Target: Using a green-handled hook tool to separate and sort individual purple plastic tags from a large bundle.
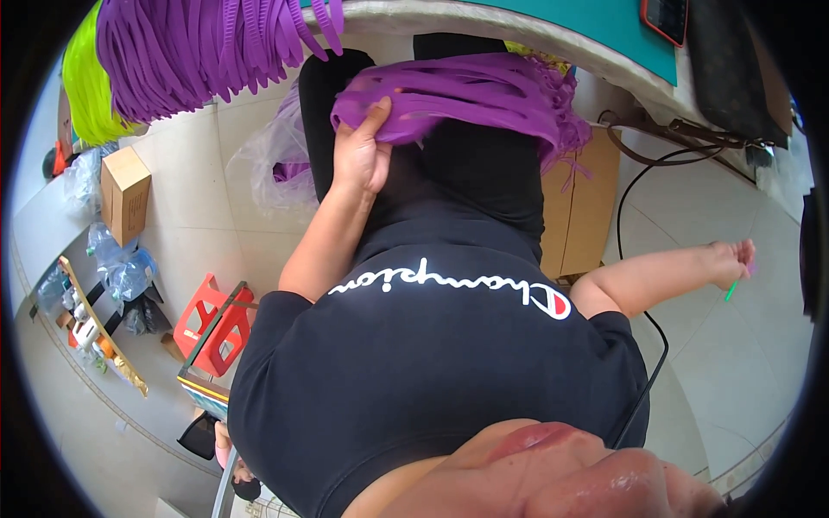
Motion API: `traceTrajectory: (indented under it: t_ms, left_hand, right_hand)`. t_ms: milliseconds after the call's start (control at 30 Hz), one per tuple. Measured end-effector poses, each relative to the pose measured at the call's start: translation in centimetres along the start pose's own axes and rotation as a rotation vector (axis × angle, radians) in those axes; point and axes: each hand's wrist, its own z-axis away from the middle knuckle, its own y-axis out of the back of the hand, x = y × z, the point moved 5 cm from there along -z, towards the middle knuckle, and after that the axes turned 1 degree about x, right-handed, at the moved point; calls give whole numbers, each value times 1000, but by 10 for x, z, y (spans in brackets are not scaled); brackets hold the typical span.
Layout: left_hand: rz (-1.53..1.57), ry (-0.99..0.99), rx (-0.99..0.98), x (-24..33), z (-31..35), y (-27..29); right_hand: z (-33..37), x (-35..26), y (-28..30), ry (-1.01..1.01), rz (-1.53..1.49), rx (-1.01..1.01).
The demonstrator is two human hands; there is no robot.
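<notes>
A bundle of long, flat purple straps [484, 82] lies across my lap, with their thin ends tangled at its right side. My left hand [363, 151] is closed on the left end of the bundle, thumb on top. Out to the right, away from the straps, my right hand [732, 263] is raised with its fingers closed. From it sticks a thin green stick-like piece [731, 291], with a small purple bit beside the fingers. What kind of thing this is I cannot make out.
Many purple straps [199, 52] and lime-green ones [86, 78] hang over the table edge. A phone [664, 19] lies on the teal mat [587, 34]. Around me are a clear plastic bag [272, 160], carton [126, 194], red stool [211, 324] and black cable [620, 211]. Another person [244, 483] is behind.
</notes>
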Motion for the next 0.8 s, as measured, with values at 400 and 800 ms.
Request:
traceTrajectory:
  t_ms: [400,800]
  left_hand:
    - [-57,441,-207,4,36,-29]
    - [-130,120,-224,8,50,-59]
  right_hand:
    - [298,10,-148,-200,828,-1040]
    - [439,20,-160,-970,143,-1321]
